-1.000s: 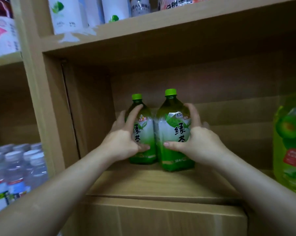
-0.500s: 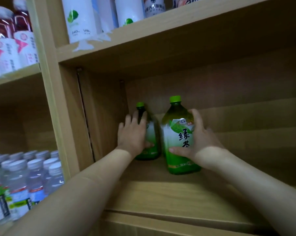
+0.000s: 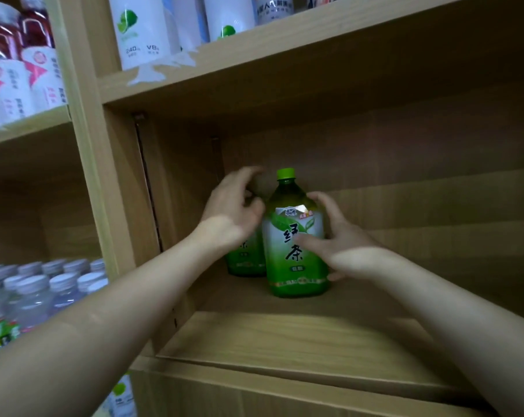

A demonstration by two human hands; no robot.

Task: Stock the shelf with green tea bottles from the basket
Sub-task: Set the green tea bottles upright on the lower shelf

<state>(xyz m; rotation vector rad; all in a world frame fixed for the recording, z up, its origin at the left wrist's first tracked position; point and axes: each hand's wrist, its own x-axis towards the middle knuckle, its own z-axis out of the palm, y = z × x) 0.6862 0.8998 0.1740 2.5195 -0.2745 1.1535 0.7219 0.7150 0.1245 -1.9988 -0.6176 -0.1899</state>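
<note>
Two green tea bottles stand side by side deep in the back left corner of the wooden shelf (image 3: 284,341). The right green tea bottle (image 3: 290,266) shows its green cap and white-green label. My right hand (image 3: 345,248) holds it, thumb across the label and fingers curled round its shoulder. The left green tea bottle (image 3: 245,260) is mostly hidden behind my left hand (image 3: 230,212). That hand is blurred and hovers in front of the bottle's upper part with loosely curved fingers. The basket is out of view.
White bottles (image 3: 140,31) line the shelf above. In the compartment to the left stand several clear water bottles (image 3: 44,287), with red drink bottles (image 3: 14,55) above them. A vertical shelf post (image 3: 104,206) divides the compartments. Bare shelf board stretches right of the tea bottles.
Both bottles moved deeper into the shelf, toward the back left corner. My left hand rose from the left bottle's side to its top and loosened. The camera came closer.
</note>
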